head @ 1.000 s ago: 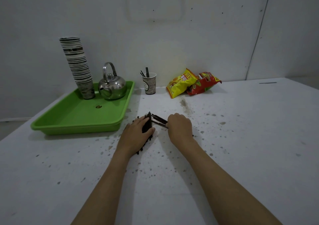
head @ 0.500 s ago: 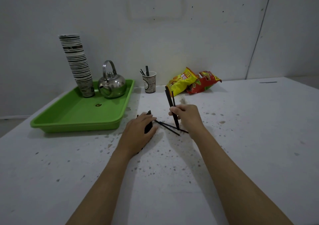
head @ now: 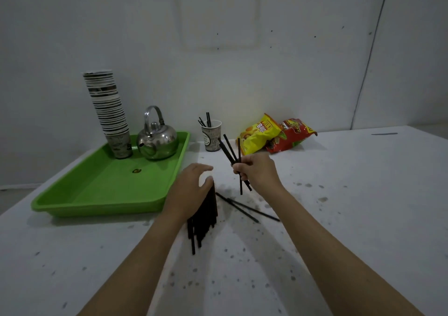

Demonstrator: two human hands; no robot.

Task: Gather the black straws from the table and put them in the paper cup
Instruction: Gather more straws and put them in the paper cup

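My right hand [head: 257, 171] is closed on three black straws [head: 229, 149], held upright above the table, their tips near the paper cup [head: 212, 136]. That cup stands by the back wall with a few straws in it. A bundle of black straws [head: 203, 216] lies on the table and my left hand [head: 191, 192] rests on it, fingers curled over its top. Two loose straws [head: 247, 210] lie to the right of the bundle.
A green tray [head: 106, 189] at the left holds a tall stack of paper cups [head: 106, 107] and a metal kettle [head: 157, 141]. A yellow snack bag [head: 259, 133] and a red snack bag [head: 291, 133] lie by the wall. The white table [head: 339, 218] is speckled with dark spots.
My right hand picked straws off the table and raised them up and toward the paper cup. My left hand stayed on the bundle.
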